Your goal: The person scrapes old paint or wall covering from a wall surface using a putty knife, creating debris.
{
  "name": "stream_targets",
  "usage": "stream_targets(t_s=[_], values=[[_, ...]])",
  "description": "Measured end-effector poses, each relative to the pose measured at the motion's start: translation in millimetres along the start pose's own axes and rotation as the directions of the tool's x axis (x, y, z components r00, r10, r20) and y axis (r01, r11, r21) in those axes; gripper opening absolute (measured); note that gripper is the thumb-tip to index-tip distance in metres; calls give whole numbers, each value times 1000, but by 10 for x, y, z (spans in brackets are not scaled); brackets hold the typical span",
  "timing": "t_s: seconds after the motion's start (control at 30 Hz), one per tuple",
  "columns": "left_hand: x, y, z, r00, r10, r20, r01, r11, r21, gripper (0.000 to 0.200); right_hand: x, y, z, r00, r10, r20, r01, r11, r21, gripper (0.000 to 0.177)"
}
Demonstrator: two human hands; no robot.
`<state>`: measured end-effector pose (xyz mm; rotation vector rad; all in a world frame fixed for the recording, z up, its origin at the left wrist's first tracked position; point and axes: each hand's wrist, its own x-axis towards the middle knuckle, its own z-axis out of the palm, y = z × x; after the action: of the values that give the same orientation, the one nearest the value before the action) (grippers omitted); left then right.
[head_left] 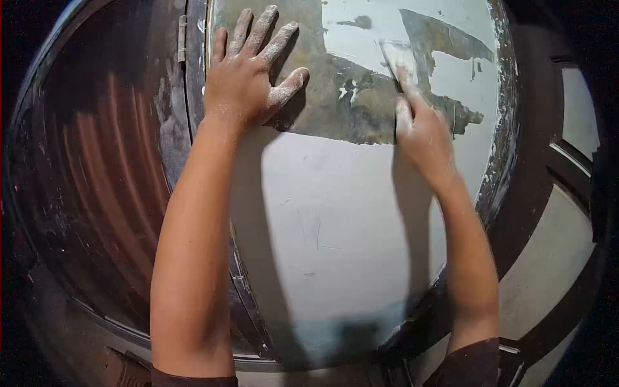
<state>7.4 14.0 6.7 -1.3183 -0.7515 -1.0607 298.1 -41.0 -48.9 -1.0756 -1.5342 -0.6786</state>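
Note:
My left hand (242,84) lies flat with its fingers spread against the upper left of an upright panel (342,206). White dust coats those fingers and the thumb. Gripped in my right hand (425,132) is a putty knife (398,57), its wide blade against the panel's upper right. White covers the lower part of the panel and patches at the top. Between them a ragged grey-brown area (361,106) shows bare, with small white scraps on it. The knife's handle is mostly hidden by my fingers, and the blade looks slightly blurred.
A metal hinge (182,39) sits at the panel's left edge, beside a dark glossy surface with reddish streaks (109,174). Flaking dark trim (506,109) borders the right. Further right is a dark frame with pale panes (548,258). Arm shadows fall across the white surface.

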Motion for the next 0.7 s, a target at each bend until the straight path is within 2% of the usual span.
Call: stream_targets(t_s=[0.03,0.1,0.17,0.23,0.27,0.3,0.37,0.43,0.47,0.5,0.57,0.63,0.7], values=[[-11,6,-9,1000,-1,-9,1,1000,15,72,-177,-26,-2,990,99,103,-102,994,26,57],[-9,14,-37,1000,-16,-5,16,1000,11,71,-355,-20,26,981,142,132,-143,990,3,57],[13,-6,-66,1000,17,-11,-18,999,-45,69,-209,12,9,990,111,91,-116,992,48,56],[10,-34,-33,998,34,-56,-37,997,-65,66,119,23,-32,998,37,41,-35,999,-32,54],[16,-18,-48,999,27,-44,-29,998,-53,66,242,106,3,999,-36,-21,36,999,30,53],[23,-9,-67,999,19,-34,-20,999,-40,65,279,63,-68,1000,11,12,-10,998,-65,53],[16,-13,-82,998,32,-57,-34,999,-37,64,146,133,-19,1000,-10,-11,10,998,60,55],[56,58,-266,991,-55,121,70,990,-123,73,-195,89,-16,993,91,80,-92,996,7,57],[67,123,-328,989,-81,124,97,987,-132,70,-339,158,64,1000,-12,13,12,1000,-15,60],[74,130,-333,990,-75,120,89,990,-110,69,-365,33,-19,980,145,137,-146,989,-7,56],[47,129,-300,997,-64,47,69,993,-94,67,-262,47,45,996,73,43,-76,995,69,53],[22,30,-114,999,10,-53,-12,999,-41,63,38,-99,-48,991,120,63,-123,991,57,51],[-8,29,-99,999,2,-47,-4,999,-48,62,292,-101,-31,999,14,-34,-13,999,45,51]])
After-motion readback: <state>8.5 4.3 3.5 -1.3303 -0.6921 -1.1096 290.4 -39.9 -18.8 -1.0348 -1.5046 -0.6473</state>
